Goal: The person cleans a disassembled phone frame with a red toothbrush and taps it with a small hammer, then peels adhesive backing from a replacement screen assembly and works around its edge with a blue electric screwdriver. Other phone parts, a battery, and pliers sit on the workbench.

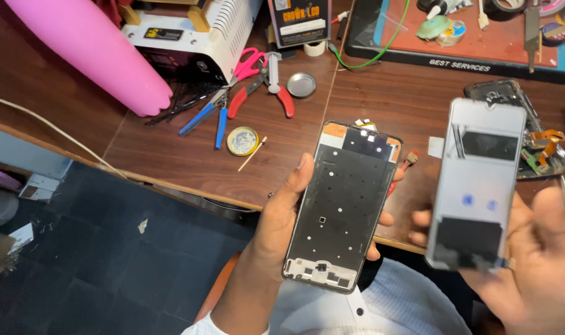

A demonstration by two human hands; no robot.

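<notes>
Keep the two parts apart and level so neither edge knocks the other; support each by its rims, not its flat faces. Your left hand (282, 217) is closed around the black phone frame (342, 205), thumb up its left edge, fingers wrapped behind, holding it upright over the wooden table (171, 149); your right hand (530, 260) grips the grey display panel (478, 186) from below, fingers along both sides, tilted slightly toward you; pliers (261, 87) lie well behind.
</notes>
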